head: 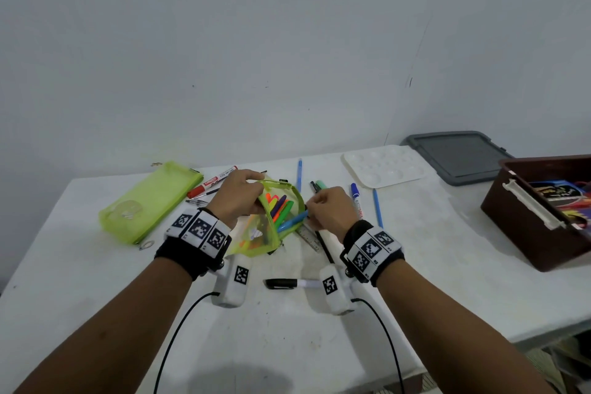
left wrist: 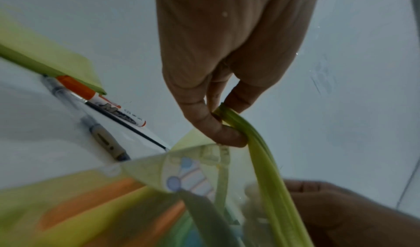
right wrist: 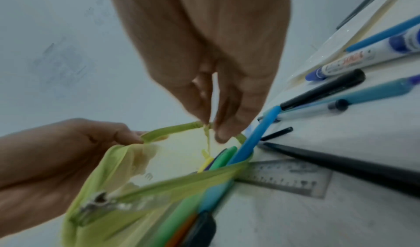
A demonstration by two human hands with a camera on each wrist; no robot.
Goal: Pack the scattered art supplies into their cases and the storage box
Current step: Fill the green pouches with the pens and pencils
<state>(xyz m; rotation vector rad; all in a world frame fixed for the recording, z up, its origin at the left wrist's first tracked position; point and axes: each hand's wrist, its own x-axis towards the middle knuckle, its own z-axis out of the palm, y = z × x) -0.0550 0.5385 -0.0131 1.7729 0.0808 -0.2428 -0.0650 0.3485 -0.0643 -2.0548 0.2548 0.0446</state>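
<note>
Left hand [head: 238,193] pinching rim of green pouch [head: 275,224] mid-table; right hand [head: 327,213] pinching opposite rim beside blue marker [head: 292,221]; risk: protruding marker snagging zip, markers spilling if rim slips

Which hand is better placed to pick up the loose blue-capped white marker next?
Right. The right hand is beside the blue-capped white marker; the left hand holds open the green mesh pencil pouch.

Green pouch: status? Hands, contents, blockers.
Left hand pinches green pouch rim; right hand pinches opposite edge. Pouch held open, markers inside. Blue marker protrudes, blocking zip.
</note>
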